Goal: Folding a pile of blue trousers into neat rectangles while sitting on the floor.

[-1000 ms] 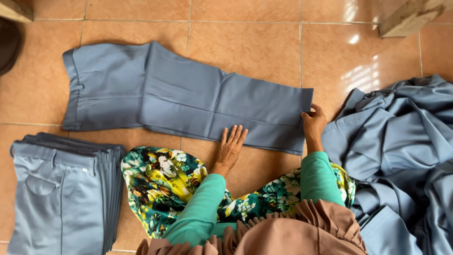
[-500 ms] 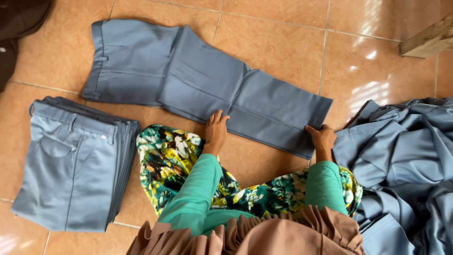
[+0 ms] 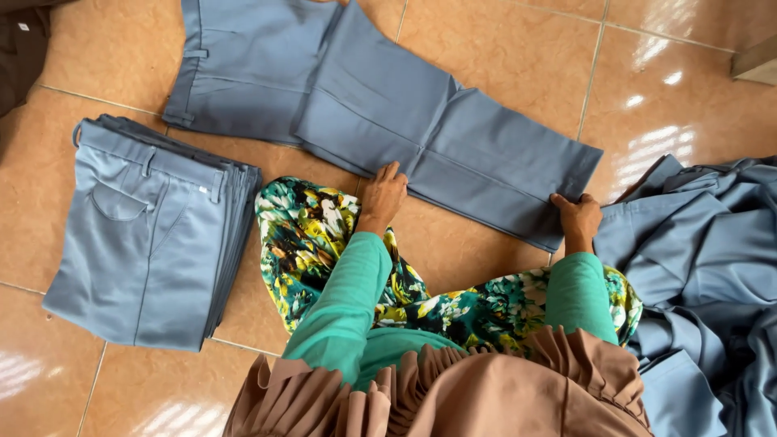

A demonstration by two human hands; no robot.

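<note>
- The trousers lie flat on the floor, across the top middle of the frame.
- The folded stack sits at the left.
- The loose heap lies at the right.

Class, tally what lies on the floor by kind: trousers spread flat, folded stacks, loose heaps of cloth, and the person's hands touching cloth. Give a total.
Trousers spread flat: 1, the grey-blue trousers
Folded stacks: 1, the stack of folded trousers
Loose heaps: 1, the heap of grey-blue cloth
Hands on the trousers: 2, left hand and right hand
Total: 5
</note>
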